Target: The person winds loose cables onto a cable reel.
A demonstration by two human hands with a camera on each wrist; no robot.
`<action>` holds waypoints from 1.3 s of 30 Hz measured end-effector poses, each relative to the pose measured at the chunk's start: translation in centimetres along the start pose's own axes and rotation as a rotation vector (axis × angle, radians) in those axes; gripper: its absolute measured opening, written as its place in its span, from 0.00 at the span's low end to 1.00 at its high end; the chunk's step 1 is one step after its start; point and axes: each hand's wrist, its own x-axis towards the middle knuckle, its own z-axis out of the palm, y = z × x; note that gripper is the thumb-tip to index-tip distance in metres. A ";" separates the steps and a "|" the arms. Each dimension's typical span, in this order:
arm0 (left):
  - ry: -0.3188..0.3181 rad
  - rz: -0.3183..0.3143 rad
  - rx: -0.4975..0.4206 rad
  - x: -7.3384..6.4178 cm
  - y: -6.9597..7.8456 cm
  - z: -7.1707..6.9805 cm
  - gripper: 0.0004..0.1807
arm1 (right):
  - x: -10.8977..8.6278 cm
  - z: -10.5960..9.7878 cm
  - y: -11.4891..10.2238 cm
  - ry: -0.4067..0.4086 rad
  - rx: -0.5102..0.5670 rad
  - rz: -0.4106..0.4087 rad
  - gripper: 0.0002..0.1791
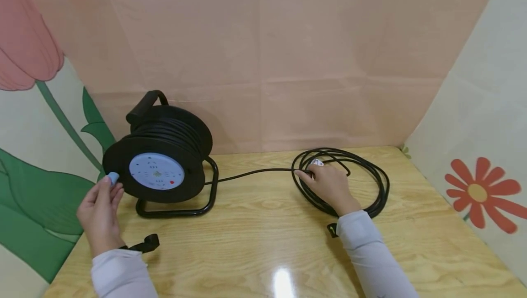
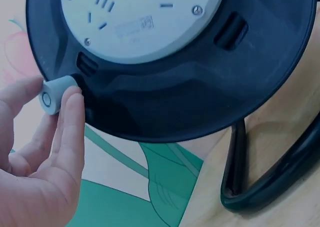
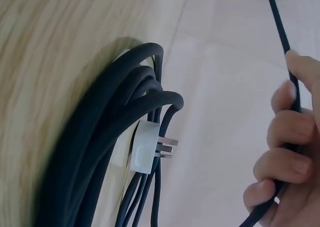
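Observation:
A black cable reel (image 1: 164,151) with a pale round socket panel (image 1: 156,171) stands on its tube frame at the left of the table. At the reel's left rim my left hand (image 1: 102,211) pinches a light grey-blue crank knob (image 2: 57,93) between thumb and fingers. From the reel a black cable (image 1: 255,171) runs right to my right hand (image 1: 327,186), whose fingers curl round it. Loops of loose cable (image 1: 380,183) lie around and below that hand. Among these loops the right wrist view shows a white plug (image 3: 145,147) with metal pins.
The reel's black tube foot (image 1: 177,213) rests on the wooden table (image 1: 255,238). A pink backdrop (image 1: 263,60) rises behind, and flower-printed sheets (image 1: 473,119) flank the sides. Black straps (image 1: 148,243) hang at my wrists.

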 end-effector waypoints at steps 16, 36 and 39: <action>0.050 0.143 -0.115 -1.2 -0.5 2.5 0.24 | 0.0 1.0 -0.3 0.059 -0.008 -0.086 0.19; -0.035 0.331 -0.205 -3.1 -1.6 6.4 0.20 | 0.0 1.6 -1.3 0.035 0.098 -0.198 0.09; -0.040 0.364 -0.125 -3.2 -1.7 6.8 0.21 | 0.1 1.6 -1.5 0.083 0.079 -0.230 0.10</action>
